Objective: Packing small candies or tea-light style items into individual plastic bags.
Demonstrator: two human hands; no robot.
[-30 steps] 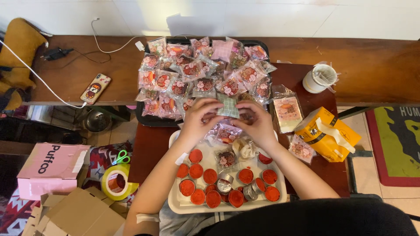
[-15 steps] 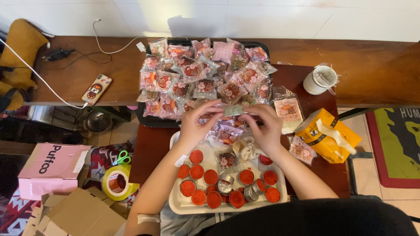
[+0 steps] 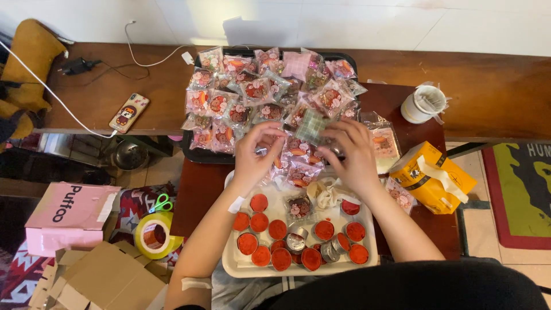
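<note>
My left hand (image 3: 256, 152) and my right hand (image 3: 349, 154) are raised together over the near edge of a black tray (image 3: 193, 154) heaped with small clear packets of pink-and-red sweets (image 3: 252, 89). Between the fingertips of both hands is a small greenish packet (image 3: 311, 126), held above the heap. Below my hands a white tray (image 3: 298, 270) carries several round red-topped pieces (image 3: 259, 222) and a few small metal cups (image 3: 296, 241). One filled packet (image 3: 298, 206) lies on that tray.
A yellow tissue box (image 3: 431, 177) and a white cup (image 3: 423, 103) stand to the right. A phone (image 3: 128, 112) on a cable lies on the wooden bench. On the floor at left are a pink box (image 3: 69, 217), yellow tape (image 3: 154, 235), scissors (image 3: 162, 202) and cardboard (image 3: 103, 281).
My hands have drawn slightly apart and shifted a little; the small greenish packet stays held between them above the heap.
</note>
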